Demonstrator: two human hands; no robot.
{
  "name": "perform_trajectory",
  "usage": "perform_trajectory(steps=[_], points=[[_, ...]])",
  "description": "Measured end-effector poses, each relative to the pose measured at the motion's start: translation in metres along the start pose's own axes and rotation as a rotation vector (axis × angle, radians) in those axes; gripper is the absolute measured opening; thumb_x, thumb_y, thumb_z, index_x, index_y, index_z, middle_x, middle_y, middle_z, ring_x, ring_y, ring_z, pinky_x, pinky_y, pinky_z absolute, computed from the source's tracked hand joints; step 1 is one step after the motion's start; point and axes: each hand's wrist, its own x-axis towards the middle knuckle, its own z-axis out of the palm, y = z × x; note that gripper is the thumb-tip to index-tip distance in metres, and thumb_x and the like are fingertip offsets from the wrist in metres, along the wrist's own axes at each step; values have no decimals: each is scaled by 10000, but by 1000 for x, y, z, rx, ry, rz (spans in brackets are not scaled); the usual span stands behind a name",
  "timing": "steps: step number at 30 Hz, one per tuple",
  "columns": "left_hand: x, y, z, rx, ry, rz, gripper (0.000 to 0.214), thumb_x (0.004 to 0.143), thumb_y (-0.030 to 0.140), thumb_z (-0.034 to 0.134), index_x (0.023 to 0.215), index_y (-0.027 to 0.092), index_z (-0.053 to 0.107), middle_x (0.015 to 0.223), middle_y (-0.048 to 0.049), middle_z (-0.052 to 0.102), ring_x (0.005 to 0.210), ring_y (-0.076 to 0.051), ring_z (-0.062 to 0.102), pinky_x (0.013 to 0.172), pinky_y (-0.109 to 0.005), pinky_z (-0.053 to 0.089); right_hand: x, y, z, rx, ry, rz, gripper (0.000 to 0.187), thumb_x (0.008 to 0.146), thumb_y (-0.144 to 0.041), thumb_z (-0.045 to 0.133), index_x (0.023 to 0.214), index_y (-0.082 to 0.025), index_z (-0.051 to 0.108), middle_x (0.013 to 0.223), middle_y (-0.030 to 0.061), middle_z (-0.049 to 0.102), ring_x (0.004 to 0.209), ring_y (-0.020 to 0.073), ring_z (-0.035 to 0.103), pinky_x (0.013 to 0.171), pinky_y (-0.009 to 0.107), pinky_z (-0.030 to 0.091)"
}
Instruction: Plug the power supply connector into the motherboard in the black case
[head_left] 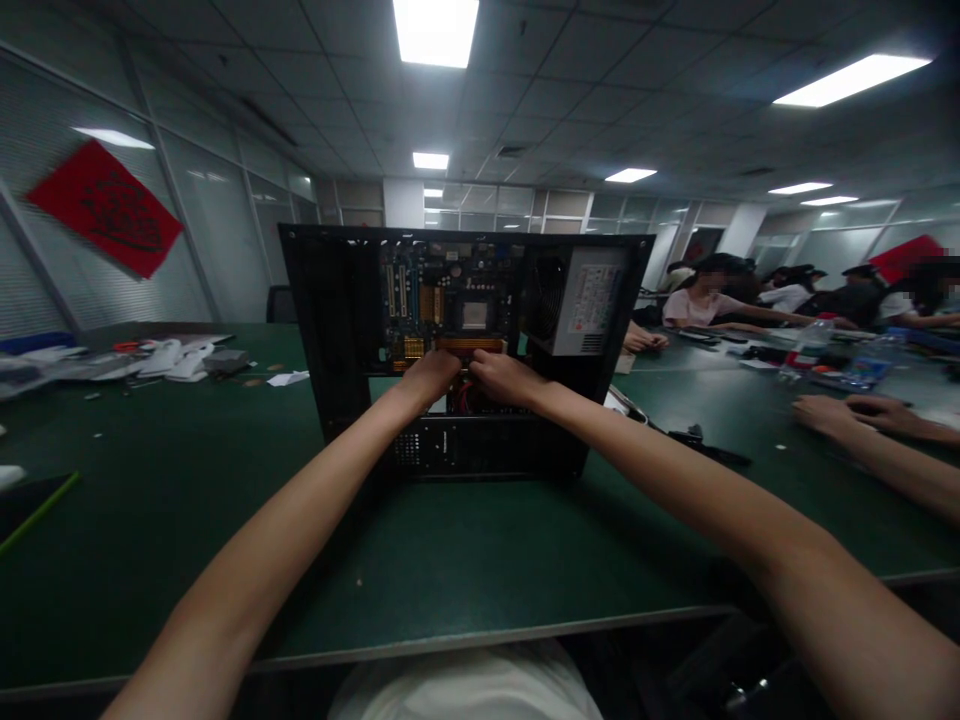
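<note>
An open black computer case (300, 330) stands upright on the green table before me, its inside facing me. Inside it a motherboard (442, 280) shows a bare square processor socket area (474, 316), and a power supply (596, 300) fills the upper right. My left hand (433, 375) and my right hand (504, 378) are close together at the motherboard's lower edge, just below the orange memory slots (469, 345). Fingers on both are curled in; what they grip is hidden. Red and dark wires (466, 400) hang beneath them.
The green table (187, 480) carries papers and plastic bags (176, 360) at the left and a green-edged dark object (37, 510) nearer. To the right lie a black cable (709, 447), plastic bottles (866, 360) and another person's hands (847, 412). Several people sit farther back.
</note>
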Motion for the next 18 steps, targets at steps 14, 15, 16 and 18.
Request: perform_trajectory(steps=[14,15,16,18], points=[[2,-2,5,-3,1,19,352,976,61,473,1171,40,765,1155,-274,750,1154,-331,731,992,-396,555,2,0,3,3,33,-31,265,1060,-151,479,1210,-60,678,1207,185,628,1098,278,674,895,342,502],[2,-2,5,-3,3,15,359,978,59,468,1181,40,763,1165,-277,748,1163,-333,728,996,-400,555,3,1,4,6,35,-31,265,1056,-145,482,1215,-60,676,1209,188,628,1099,276,673,900,342,503],[3,-2,5,-5,5,9,369,978,55,462,1197,40,759,1180,-280,743,1175,-336,724,1000,-404,553,4,1,5,8,38,-30,266,1055,-142,481,1218,-60,675,1211,191,628,1100,274,673,904,342,503],[4,-2,5,-8,8,-4,387,973,44,454,1220,38,751,1202,-286,736,1192,-341,717,1004,-410,553,5,2,7,9,46,-30,267,1059,-145,475,1213,-59,675,1215,193,626,1098,272,675,910,344,504]])
